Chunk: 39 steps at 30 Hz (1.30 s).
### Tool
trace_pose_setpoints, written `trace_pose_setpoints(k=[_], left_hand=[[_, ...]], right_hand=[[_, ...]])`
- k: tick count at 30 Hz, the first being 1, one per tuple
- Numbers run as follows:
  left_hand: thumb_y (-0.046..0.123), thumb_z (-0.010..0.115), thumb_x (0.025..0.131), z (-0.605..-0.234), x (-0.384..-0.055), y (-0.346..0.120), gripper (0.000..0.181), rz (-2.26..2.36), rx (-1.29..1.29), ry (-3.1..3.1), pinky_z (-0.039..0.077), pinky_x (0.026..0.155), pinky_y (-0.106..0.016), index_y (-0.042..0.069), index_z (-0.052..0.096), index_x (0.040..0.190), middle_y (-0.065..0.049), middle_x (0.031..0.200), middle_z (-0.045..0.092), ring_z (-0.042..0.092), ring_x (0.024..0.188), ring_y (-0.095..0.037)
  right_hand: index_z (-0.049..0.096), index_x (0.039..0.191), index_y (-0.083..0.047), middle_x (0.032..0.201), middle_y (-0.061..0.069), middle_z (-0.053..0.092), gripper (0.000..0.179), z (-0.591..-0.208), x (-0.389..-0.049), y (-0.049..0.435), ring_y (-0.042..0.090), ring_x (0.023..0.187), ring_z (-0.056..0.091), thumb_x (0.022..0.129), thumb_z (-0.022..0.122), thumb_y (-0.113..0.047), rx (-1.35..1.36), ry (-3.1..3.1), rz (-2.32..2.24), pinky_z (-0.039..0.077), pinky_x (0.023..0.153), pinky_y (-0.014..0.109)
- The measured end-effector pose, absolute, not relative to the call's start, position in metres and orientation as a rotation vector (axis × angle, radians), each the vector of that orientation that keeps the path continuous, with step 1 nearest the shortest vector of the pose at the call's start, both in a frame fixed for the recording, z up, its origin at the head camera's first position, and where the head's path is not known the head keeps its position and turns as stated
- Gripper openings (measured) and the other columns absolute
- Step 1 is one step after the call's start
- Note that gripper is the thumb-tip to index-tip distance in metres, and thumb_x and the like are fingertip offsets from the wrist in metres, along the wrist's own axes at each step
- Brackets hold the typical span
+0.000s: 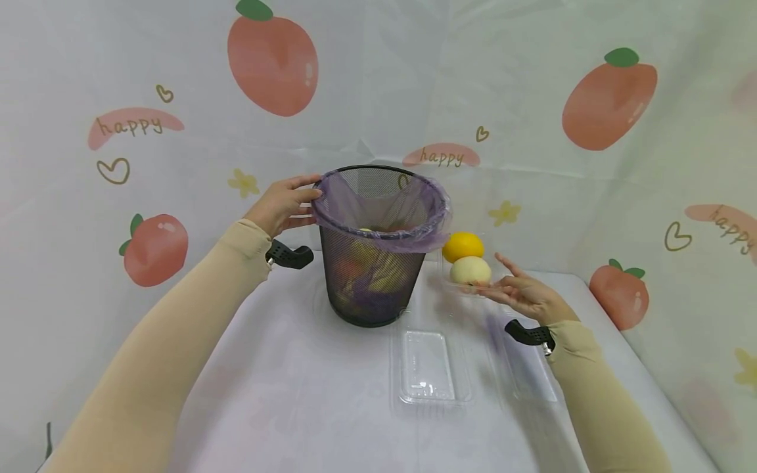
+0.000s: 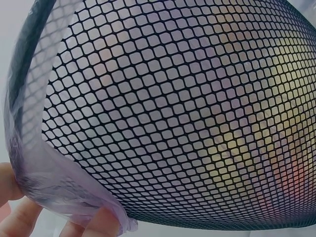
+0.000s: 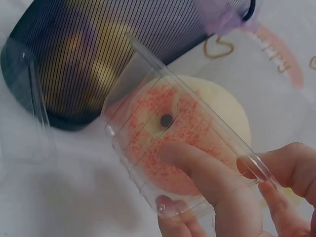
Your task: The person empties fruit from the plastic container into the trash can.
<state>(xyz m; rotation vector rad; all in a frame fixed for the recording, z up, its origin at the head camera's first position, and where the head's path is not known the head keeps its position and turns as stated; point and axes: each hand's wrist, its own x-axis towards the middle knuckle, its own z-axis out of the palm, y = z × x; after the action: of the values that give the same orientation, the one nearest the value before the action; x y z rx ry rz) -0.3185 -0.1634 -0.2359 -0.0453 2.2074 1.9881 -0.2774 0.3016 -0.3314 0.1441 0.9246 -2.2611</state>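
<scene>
A black mesh wastebasket [image 1: 369, 289] stands on the table, lined with a thin purple plastic bag [image 1: 436, 213] folded over its rim. Yellow and reddish fruit shapes show through the mesh. My left hand [image 1: 286, 203] grips the left side of the rim, its fingertips on the bag. To the right of the basket, my right hand [image 1: 523, 295] holds up a clear plastic tray [image 3: 207, 118] by its edge, fingers also against the underside. On that tray sit a yellow fruit [image 1: 463, 247] and a pale round fruit [image 1: 470, 270], whose red-speckled side with a dark spot shows through the plastic.
One clear plastic tray [image 1: 427, 364] lies on the table in front of the basket. Another clear tray [image 1: 529, 368] lies further right, below my right forearm. Behind the table hangs a white cloth [image 1: 367, 98] printed with fruit and "happy" lettering.
</scene>
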Motion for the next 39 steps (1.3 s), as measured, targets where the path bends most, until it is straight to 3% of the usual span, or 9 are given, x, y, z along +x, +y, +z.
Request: trace_pose_setpoints(k=[3,6,11,17,26,32,39], left_hand=[[0.020,0.052,0.101,-0.236,-0.319,-0.164,0.052,1.991,-0.048,2.206,0.049,0.101,-0.034,0.026,0.037,0.151,-0.008,0.144,0.043,0.055,0.105,-0.017],[0.020,0.053,0.101,-0.236,-0.319,-0.164,0.052,1.993,-0.052,2.202,0.050,0.099,-0.033,0.026,0.037,0.150,-0.006,0.141,0.044,0.056,0.104,-0.016],[0.021,0.053,0.100,-0.237,-0.319,-0.165,0.053,1.995,-0.047,2.195,0.052,0.095,-0.030,0.026,0.037,0.150,-0.003,0.134,0.047,0.056,0.102,-0.015],[0.021,0.053,0.101,-0.236,-0.318,-0.165,0.053,1.990,-0.043,2.197,0.050,0.099,-0.032,0.026,0.037,0.151,-0.006,0.141,0.044,0.055,0.106,-0.016],[0.020,0.053,0.100,-0.235,-0.319,-0.165,0.052,2.004,-0.043,2.188,0.054,0.086,-0.024,0.026,0.038,0.150,-0.003,0.136,0.046,0.057,0.099,-0.013],[0.021,0.053,0.101,-0.236,-0.319,-0.164,0.053,1.994,-0.038,2.195,0.052,0.095,-0.029,0.026,0.037,0.151,-0.004,0.137,0.046,0.056,0.102,-0.015],[0.020,0.052,0.101,-0.236,-0.320,-0.164,0.053,1.990,-0.039,2.186,0.048,0.102,-0.034,0.026,0.035,0.152,-0.007,0.146,0.041,0.055,0.104,-0.016]], right_hand=[[0.018,0.151,-0.046,0.142,0.032,0.023,0.080,-0.348,-0.282,0.300,0.044,0.113,0.059,0.099,0.031,0.013,0.191,0.938,-2.387,0.039,0.108,0.036],[0.031,0.148,-0.045,0.140,0.030,0.023,0.074,-0.349,-0.278,0.303,0.047,0.109,0.060,0.100,0.033,0.011,0.196,0.824,-2.450,0.040,0.108,0.035],[0.053,0.137,-0.040,0.149,0.020,0.005,0.060,-0.334,-0.269,0.305,0.045,0.111,0.060,0.102,0.036,0.005,0.231,0.793,-2.448,0.039,0.108,0.032],[0.058,0.133,-0.038,0.136,0.022,0.023,0.053,-0.320,-0.259,0.309,0.049,0.114,0.056,0.103,0.037,0.000,0.237,0.631,-2.496,0.039,0.108,0.032],[0.061,0.129,-0.039,0.141,0.003,0.001,0.052,-0.292,-0.251,0.306,0.050,0.107,0.056,0.103,0.037,-0.002,0.205,0.633,-2.556,0.044,0.102,0.038],[0.066,0.123,-0.035,0.146,0.002,0.003,0.047,-0.271,-0.244,0.302,0.051,0.106,0.054,0.103,0.039,-0.002,0.235,0.614,-2.601,0.046,0.100,0.041],[0.063,0.125,-0.039,0.150,0.003,0.007,0.050,-0.246,-0.243,0.294,0.048,0.104,0.054,0.102,0.042,0.000,0.235,0.693,-2.619,0.049,0.097,0.042]])
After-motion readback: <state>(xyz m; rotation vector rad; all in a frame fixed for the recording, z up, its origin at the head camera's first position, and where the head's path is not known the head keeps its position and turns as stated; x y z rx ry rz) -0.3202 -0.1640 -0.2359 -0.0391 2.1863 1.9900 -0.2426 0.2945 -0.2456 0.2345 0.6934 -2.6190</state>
